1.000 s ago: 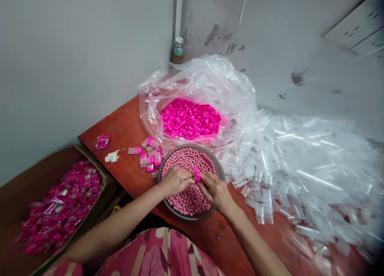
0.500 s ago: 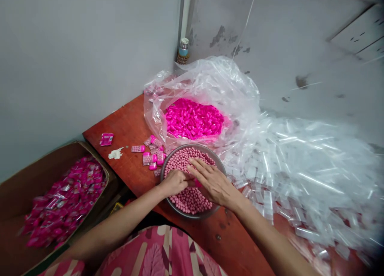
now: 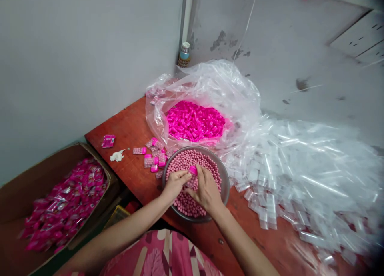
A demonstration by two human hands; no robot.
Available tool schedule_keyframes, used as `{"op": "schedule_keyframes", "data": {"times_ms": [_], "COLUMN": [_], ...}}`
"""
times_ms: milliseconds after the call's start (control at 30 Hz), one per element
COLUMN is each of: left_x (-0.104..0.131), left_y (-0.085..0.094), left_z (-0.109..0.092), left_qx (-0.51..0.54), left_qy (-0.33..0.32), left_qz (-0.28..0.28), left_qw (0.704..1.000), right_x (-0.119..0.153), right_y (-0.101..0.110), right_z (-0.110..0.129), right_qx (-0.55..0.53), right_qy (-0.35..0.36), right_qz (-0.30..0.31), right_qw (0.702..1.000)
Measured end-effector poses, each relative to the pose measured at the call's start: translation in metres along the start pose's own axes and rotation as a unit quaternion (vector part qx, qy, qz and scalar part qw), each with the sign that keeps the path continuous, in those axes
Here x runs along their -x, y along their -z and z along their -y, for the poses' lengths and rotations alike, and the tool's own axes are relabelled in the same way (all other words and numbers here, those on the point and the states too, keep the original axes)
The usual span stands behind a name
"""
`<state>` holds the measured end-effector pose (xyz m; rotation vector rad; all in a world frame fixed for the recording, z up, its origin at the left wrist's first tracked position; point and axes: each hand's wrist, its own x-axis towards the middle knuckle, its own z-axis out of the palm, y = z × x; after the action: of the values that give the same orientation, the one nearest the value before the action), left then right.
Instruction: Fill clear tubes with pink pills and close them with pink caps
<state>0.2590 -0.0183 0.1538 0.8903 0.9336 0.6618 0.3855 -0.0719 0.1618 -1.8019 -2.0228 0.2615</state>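
Two bare hands meet above a tabletop (image 3: 207,238), the left hand (image 3: 174,186) pinching the near-left edge of a magenta-capped clear bottle (image 3: 191,182) between thumb and fingers, the right hand (image 3: 208,191) curled around its other side, fingers against the cap (image 3: 193,170) and thumb lower down. The bottle sits between them over a grey bowl (image 3: 226,184) of pink beads (image 3: 184,156), its long axis appearing to run away from the wearer, cap end farthest; both hands are equally near. Just beyond the bowl's left rim lie filled, capped bottles (image 3: 151,161), on the left hand's side; farther back, a clear plastic bag (image 3: 240,86) holds loose magenta caps (image 3: 195,122).
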Motion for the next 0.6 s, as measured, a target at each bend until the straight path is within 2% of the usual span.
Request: {"op": "schedule_keyframes", "data": {"times_ms": [133, 233, 300, 467, 600], "left_x": [-0.001, -0.006, -0.010, -0.020, -0.028], "left_y": [-0.006, -0.001, 0.005, 0.012, 0.016], "left_z": [-0.002, -0.004, -0.004, 0.000, -0.006], "left_qx": [0.043, 0.030, 0.021, 0.017, 0.026], "left_qy": [-0.011, -0.015, -0.015, 0.023, 0.055], "left_qz": [-0.014, -0.012, -0.010, -0.035, -0.069], "left_qw": [0.999, 0.999, 1.000, 0.999, 0.996], "right_x": [-0.007, -0.013, -0.016, -0.025, -0.017], "right_y": [-0.006, -0.008, -0.012, -0.024, -0.020], "right_z": [0.005, 0.004, 0.004, 0.007, 0.004], "right_qx": [-0.007, -0.017, -0.016, -0.004, -0.022], "right_qy": [-0.012, -0.019, -0.028, -0.049, -0.062], "right_qz": [-0.050, -0.067, -0.065, -0.016, -0.020], "right_qw": [0.999, 0.997, 0.997, 0.999, 0.998]}}
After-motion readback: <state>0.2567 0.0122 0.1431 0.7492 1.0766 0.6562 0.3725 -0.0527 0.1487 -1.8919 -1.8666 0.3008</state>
